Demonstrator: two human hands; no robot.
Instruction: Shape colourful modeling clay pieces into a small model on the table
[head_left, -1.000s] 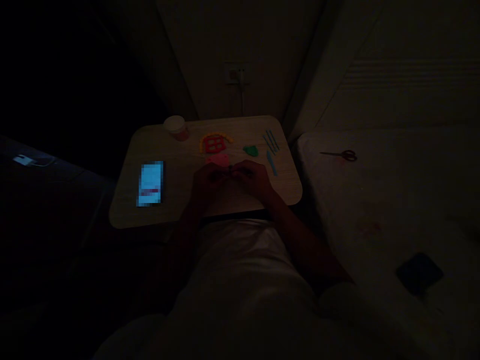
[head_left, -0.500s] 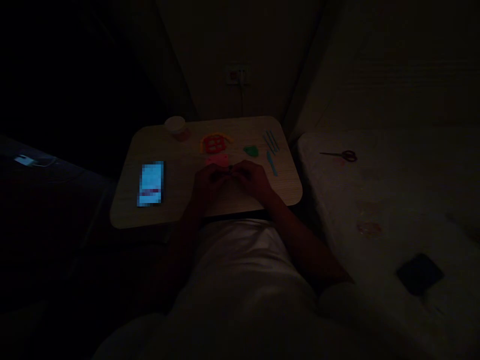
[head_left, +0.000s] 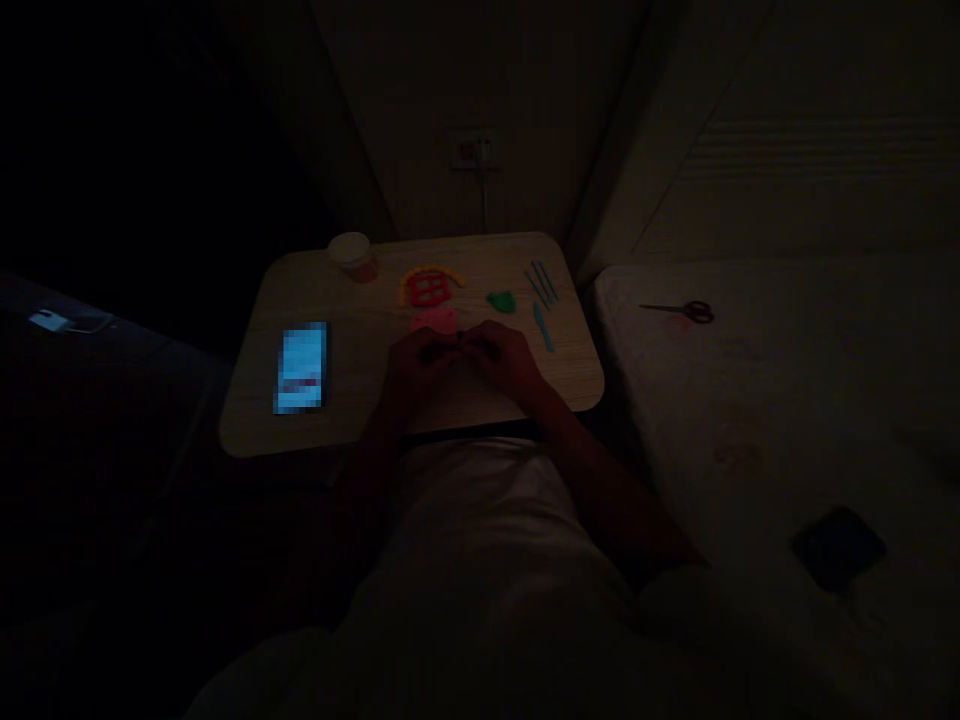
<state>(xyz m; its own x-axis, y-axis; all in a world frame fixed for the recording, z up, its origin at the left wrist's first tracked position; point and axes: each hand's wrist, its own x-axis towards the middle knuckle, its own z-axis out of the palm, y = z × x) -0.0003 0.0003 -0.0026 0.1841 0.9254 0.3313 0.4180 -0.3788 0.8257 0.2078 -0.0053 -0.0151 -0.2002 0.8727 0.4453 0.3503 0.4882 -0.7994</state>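
Note:
The room is very dark. My left hand and my right hand meet over the middle of a small wooden table, fingers curled together around something small that I cannot make out. Just beyond them lies a pink clay piece. Farther back sits a red and yellow clay figure, and to its right a green clay lump. Blue plastic modelling tools lie at the right of the table.
A lit phone lies on the table's left side and a small lidded tub stands at the back left. To the right is a bed with scissors and a dark flat object. A wall socket is behind the table.
My hands have stayed together at the same spot, with only slight finger movement. The lighting flickers a little darker.

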